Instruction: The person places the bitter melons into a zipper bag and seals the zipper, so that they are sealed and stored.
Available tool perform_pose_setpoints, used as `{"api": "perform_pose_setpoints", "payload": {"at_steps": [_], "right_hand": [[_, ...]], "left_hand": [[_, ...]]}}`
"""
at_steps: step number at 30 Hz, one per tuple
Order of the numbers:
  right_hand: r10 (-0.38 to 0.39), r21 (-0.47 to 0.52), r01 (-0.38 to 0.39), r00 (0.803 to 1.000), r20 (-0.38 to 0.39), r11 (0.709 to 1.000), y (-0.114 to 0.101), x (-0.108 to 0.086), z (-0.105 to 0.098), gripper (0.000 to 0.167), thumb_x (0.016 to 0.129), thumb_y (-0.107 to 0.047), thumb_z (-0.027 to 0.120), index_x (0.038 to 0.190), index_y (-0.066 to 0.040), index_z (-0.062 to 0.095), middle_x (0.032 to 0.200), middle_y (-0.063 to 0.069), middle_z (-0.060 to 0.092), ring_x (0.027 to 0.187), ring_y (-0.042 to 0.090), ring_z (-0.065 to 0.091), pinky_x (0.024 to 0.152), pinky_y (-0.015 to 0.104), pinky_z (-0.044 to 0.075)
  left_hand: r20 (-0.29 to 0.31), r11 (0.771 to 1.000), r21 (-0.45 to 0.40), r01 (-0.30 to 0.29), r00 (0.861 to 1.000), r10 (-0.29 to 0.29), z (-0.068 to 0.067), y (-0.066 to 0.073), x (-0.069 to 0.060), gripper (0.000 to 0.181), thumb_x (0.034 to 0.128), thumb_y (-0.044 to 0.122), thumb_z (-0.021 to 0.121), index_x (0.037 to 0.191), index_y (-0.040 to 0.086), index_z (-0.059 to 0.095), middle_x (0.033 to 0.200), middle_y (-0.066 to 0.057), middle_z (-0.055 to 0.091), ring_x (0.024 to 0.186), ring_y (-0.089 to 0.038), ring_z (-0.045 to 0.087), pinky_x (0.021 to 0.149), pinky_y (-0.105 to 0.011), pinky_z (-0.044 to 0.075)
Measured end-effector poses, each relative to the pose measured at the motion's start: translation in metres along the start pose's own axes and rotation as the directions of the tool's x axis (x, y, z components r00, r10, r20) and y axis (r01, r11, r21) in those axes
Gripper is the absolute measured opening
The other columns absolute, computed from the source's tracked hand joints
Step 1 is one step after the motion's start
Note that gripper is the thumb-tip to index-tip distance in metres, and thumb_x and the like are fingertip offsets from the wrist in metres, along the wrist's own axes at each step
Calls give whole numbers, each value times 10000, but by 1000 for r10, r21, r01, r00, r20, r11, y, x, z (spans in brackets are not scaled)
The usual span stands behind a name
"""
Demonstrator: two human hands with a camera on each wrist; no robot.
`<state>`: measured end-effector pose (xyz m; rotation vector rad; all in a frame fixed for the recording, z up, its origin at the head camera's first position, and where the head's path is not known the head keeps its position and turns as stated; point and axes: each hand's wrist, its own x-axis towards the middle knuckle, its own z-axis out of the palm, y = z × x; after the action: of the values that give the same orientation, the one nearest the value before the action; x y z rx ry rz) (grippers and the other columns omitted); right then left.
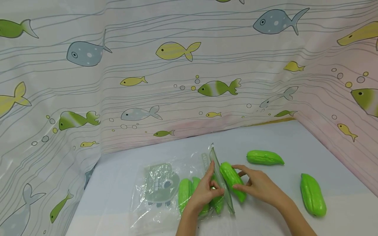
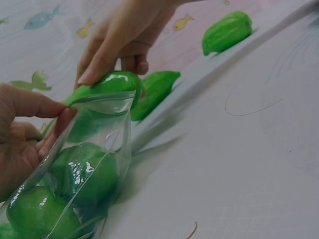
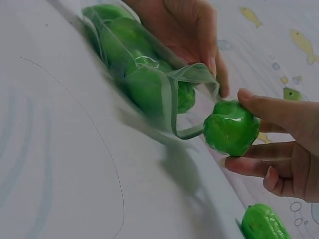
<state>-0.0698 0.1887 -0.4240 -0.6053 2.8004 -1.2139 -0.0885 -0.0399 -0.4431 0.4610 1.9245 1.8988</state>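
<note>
A clear zip bag with a printed cartoon dinosaur lies on the table, its mouth toward the right. Green gourd-like vegetables, shiny and ridged, show inside it. My left hand pinches the bag's mouth rim between thumb and finger. In my right hand, another green gourd is held between thumb and fingers, right beside the bag's opening. The right wrist view shows that gourd end-on, close to the parted rim of the bag; whether it touches the rim I cannot tell.
Two more green gourds lie on the white table: one behind my right hand, the other to its right. A fish-patterned curtain encloses the back and sides. A thin dark hair lies on the tabletop.
</note>
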Motion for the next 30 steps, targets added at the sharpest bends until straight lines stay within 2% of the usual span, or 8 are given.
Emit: {"api": "perform_pose_setpoints", "payload": {"at_steps": [10,19,26,30], "right_hand": [[5,-1,-5,1000,18,1000,2,0,3,677,850,-495,664,1398,-145,474,1095,138,669,639,-22,594,585,243,488],[21,62,-25,998,63,998,0,2,10,718,847,-462,681,1411,-84,447,1140,176,645,678,11,615,606,246,499],[-7,110,-3,995,97,994,-3,2,9,749,813,-398,746,1416,-73,442,1171,142,641,742,38,631,617,257,505],[-46,129,29,989,137,991,-3,1,8,780,778,-290,803,1427,-61,436,1214,100,618,833,58,637,653,266,516]], "left_hand": [[-3,1000,-12,8,1000,-8,0,0,1,989,802,-93,659,1559,193,91,738,-105,615,681,-129,600,653,-236,519],[-2,1000,4,-1,1000,1,0,1,0,996,788,-90,670,1558,184,101,762,-171,629,680,-127,606,630,-216,490],[8,1000,6,-19,1000,19,-1,-1,0,1004,783,-65,682,1560,181,96,750,-88,626,685,-103,603,636,-214,500],[8,1000,7,-13,1000,13,-2,-2,0,1005,781,-62,681,1561,184,97,749,-60,623,690,-101,599,649,-217,503]]}}
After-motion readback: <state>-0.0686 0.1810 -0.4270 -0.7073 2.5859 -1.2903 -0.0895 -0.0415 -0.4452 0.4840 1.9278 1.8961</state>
